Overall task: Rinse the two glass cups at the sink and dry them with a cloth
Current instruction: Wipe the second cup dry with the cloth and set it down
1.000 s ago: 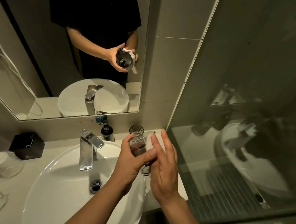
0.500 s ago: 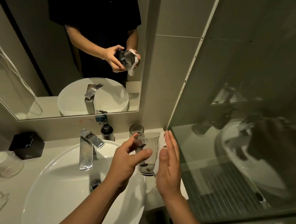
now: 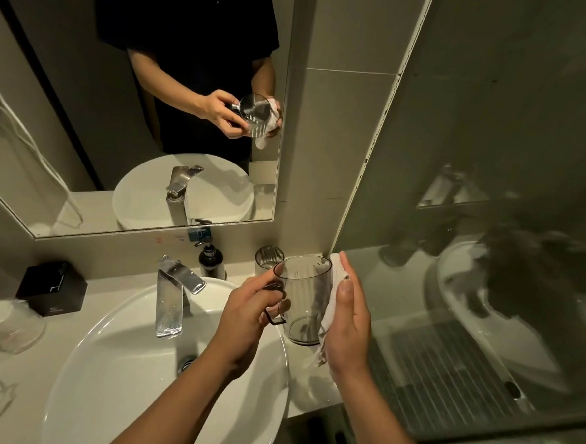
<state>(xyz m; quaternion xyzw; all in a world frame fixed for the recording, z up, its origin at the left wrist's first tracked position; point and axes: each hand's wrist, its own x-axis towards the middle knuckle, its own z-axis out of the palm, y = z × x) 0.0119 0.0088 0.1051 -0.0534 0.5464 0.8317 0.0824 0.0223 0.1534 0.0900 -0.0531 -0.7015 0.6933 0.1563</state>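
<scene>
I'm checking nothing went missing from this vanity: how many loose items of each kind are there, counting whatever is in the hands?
Glass cups: 2, one held, one ribbed by the wall
White cloth: 1
Pump bottle: 1
Black box: 1
Upturned wrapped cup: 1
Total: 6

The held cup [image 3: 302, 301] is clear, smooth smoked glass; the second cup [image 3: 269, 256] at the surface's back edge is ribbed glass. The cloth [image 3: 331, 310] is soft, white and matt. The faucet [image 3: 172, 293] is polished chrome, the basin [image 3: 110, 375] glossy white ceramic. The box [image 3: 52, 287] at the left edge is matt black.
</scene>
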